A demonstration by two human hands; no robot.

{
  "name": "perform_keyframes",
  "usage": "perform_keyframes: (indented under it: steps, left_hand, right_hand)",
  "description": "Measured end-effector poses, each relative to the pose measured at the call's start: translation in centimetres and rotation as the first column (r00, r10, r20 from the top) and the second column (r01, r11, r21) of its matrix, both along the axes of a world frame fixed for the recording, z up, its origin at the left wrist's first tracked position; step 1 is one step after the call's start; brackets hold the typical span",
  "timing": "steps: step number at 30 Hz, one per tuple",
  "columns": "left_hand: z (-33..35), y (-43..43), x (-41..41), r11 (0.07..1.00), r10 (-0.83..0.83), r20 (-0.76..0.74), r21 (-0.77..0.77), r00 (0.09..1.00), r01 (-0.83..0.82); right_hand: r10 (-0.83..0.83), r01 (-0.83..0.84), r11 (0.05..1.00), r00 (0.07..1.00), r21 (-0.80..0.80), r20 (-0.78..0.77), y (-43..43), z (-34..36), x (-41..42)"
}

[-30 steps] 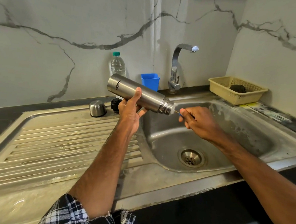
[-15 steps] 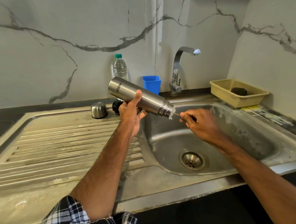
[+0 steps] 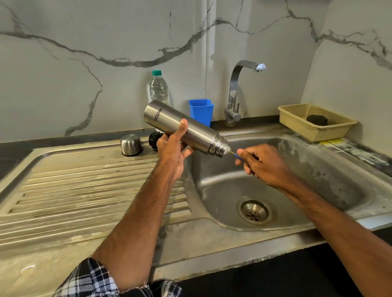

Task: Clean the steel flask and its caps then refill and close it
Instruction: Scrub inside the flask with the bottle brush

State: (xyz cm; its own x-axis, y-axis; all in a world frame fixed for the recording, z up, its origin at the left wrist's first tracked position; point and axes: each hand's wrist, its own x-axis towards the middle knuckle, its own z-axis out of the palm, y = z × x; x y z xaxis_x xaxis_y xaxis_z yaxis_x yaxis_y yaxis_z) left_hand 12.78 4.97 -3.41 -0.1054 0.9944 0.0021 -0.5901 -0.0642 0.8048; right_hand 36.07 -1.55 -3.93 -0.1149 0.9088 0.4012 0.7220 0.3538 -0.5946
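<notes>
While still gripping the cylindrical brushed-steel flask (image 3: 203, 136) mid-body in the left hand (image 3: 171, 152), mouth slanted down over the stainless sink basin (image 3: 319, 174), pinching a thin blue-handled brush (image 3: 233, 153) in the right hand (image 3: 263, 164), nudged only slightly at the mouth since a moment ago. Judged mid-scrub; domed steel cap (image 3: 131, 144) and black stopper (image 3: 154, 139) yet to wash.

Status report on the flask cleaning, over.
Left hand grips steel flask, mouth tilted over sink. Right hand grips brush, wire in flask mouth. Steel cap, black cap on drainboard; nothing blocking.
</notes>
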Motion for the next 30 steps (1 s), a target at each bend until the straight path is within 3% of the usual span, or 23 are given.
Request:
perform_keyframes:
  steps: [3,8,15,17,25,30]
  left_hand:
    - [0.0,-0.1,0.2,1.0,-0.001,-0.025,0.004,1.0,0.001]
    - [0.0,0.0,0.2,1.0,0.002,-0.009,-0.007,1.0,-0.002]
    - [0.2,-0.3,0.2,1.0,-0.01,-0.016,-0.012,1.0,0.01]
    - [0.2,-0.2,0.1,1.0,-0.011,-0.028,-0.009,1.0,0.011]
    - [0.4,0.1,-1.2,0.998,0.061,0.072,-0.029,0.996,-0.059]
    - [0.5,-0.5,0.4,1.0,0.026,0.077,-0.011,0.997,-0.025]
  right_hand:
    - [0.017,-0.017,0.998,1.0,-0.061,-0.003,0.0,0.1,0.0]
    - [-0.011,0.019,0.997,0.995,0.077,-0.097,-0.2,0.4,-0.2]
    - [0.171,-0.244,0.929,0.95,-0.278,-0.26,0.1,-0.3,0.0]
    - [0.161,-0.244,0.916,0.95,-0.318,-0.266,0.4,-0.5,0.3]
    - [0.003,-0.002,0.994,1.0,-0.11,0.009,0.7,0.1,2.4]
    - [-0.075,0.074,0.997,0.996,-0.015,-0.046,0.7,0.0,0.4]
